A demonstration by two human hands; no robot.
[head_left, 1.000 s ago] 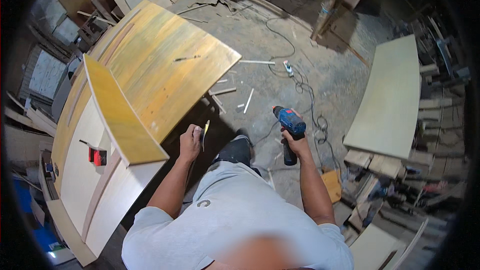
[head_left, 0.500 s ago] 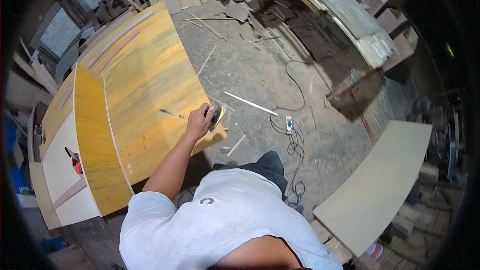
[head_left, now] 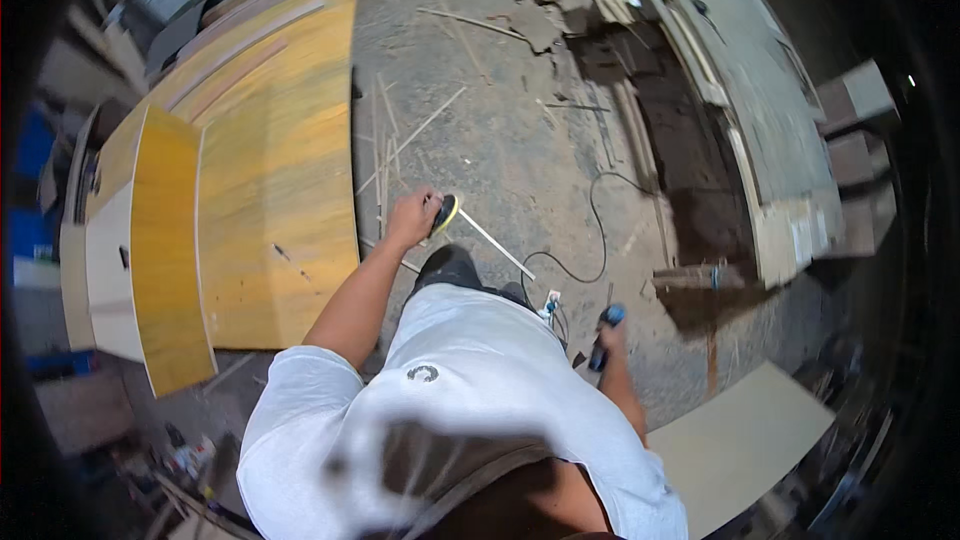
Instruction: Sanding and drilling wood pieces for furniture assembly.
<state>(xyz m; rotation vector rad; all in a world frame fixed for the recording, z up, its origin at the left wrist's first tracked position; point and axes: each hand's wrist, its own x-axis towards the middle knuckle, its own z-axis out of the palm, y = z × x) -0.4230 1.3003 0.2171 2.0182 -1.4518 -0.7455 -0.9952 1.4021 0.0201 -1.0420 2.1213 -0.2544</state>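
Note:
Out over the floor, just right of the yellow-stained wooden panel (head_left: 275, 170), my left hand (head_left: 413, 218) is closed on a round black pad (head_left: 444, 215) with a yellow rim. The pad is tilted on edge and looks like a sanding pad. At my right side, my right hand (head_left: 613, 338) grips a blue and black power tool (head_left: 604, 325). A thin part points up from it; the tool's exact kind is unclear. A slim pen-like stick (head_left: 282, 252) lies on the panel.
A thin white strip (head_left: 497, 245) and several wood sticks lie on the floor. A black cable (head_left: 595, 210) curves to a small power socket (head_left: 550, 302). A pale board (head_left: 740, 450) is at lower right; a long pale-topped bench (head_left: 755, 70) stands far right.
My left hand has moved with the pad off the panel's corner to above the floor. My right hand has come into view with the power tool. The whole view has shifted.

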